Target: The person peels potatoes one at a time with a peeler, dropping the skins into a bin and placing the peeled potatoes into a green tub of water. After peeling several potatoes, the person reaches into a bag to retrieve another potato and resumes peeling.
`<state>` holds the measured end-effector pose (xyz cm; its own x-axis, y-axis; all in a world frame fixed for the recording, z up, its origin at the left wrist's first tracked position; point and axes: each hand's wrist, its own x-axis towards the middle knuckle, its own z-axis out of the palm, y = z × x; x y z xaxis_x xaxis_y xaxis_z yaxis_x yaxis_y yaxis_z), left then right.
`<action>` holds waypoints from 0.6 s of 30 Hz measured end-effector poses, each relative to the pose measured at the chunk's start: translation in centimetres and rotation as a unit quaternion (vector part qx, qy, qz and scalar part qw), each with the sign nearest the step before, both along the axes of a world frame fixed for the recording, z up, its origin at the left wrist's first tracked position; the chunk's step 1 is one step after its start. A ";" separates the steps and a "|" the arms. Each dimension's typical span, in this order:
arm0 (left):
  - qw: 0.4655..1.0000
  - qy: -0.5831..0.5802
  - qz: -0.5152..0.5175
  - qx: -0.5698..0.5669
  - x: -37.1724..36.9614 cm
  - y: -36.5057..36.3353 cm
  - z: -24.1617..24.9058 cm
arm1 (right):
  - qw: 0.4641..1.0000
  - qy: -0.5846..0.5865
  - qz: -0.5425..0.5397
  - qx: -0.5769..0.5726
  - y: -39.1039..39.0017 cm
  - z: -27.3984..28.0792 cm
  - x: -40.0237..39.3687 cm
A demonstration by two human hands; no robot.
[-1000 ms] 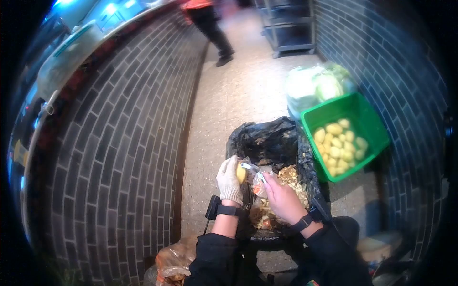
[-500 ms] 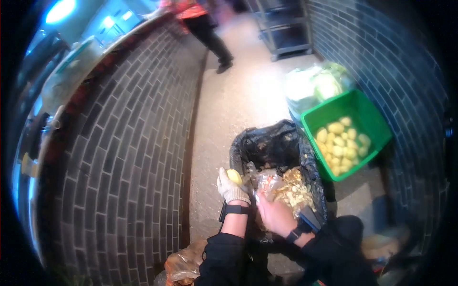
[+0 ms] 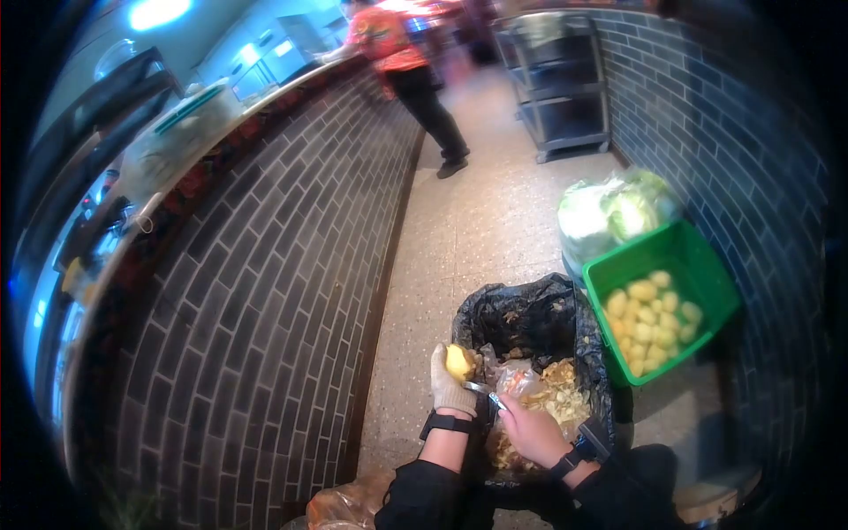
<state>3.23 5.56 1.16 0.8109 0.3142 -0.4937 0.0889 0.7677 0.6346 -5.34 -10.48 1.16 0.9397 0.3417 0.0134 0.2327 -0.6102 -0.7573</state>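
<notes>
My left hand (image 3: pixel 447 387), in a pale knitted glove, is wrapped round a yellow potato (image 3: pixel 459 361) over the near left side of a bin. My bare right hand (image 3: pixel 533 434) grips a metal peeler (image 3: pixel 483 391), its head just below the potato. Under both hands stands the bin, lined with a black plastic bag (image 3: pixel 521 309). Inside it lie pale peelings (image 3: pixel 565 395) and a crumpled clear plastic bag (image 3: pixel 519 380). To the right of the bin, a green crate (image 3: pixel 707 291) holds many peeled potatoes (image 3: pixel 652 329).
Bagged cabbages (image 3: pixel 618 209) stand behind the crate. Farther along are a wheeled cart (image 3: pixel 561 88) on the right and a person (image 3: pixel 415 79) by the counter. Brick walls (image 3: pixel 256 291) flank the floor. A plastic sack (image 3: pixel 349 503) sits at lower left.
The view has tilted up, so the bin and crate appear lower and further right. The peeler now shows clearly in my right hand, near the potato. The person and cart show more fully.
</notes>
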 end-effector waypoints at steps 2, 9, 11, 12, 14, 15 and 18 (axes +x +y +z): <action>0.999 -0.037 -0.006 -0.020 0.4 1.0 -1.8 | 1.000 0.014 -0.016 0.008 -0.3 0.5 0.5; 0.998 -0.026 -0.015 -0.050 0.2 0.5 -1.4 | 0.996 -0.003 -0.076 0.036 -1.0 0.7 1.9; 0.998 -0.027 -0.030 -0.049 -0.1 -0.1 -0.7 | 0.996 -0.012 -0.074 0.042 -1.1 0.5 1.9; 0.997 -0.028 -0.045 -0.048 -0.2 -0.3 -0.3 | 0.996 -0.021 -0.071 0.046 -1.0 0.4 1.9; 0.997 -0.031 -0.051 -0.046 0.0 0.0 -1.3 | 0.996 -0.020 -0.072 0.043 -1.0 0.3 1.9; 0.997 -0.035 -0.057 -0.043 0.0 0.0 -1.4 | 0.996 -0.020 -0.073 0.040 -0.9 0.3 1.8; 0.997 -0.033 -0.054 -0.046 -0.1 -0.1 -1.4 | 0.996 -0.021 -0.073 0.037 -1.0 0.3 1.9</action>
<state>3.09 5.42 -0.24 0.8695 0.1795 -0.4602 0.1342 0.8107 0.5698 -3.45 -11.51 1.49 0.9776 0.1974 0.0734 0.1772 -0.5822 -0.7935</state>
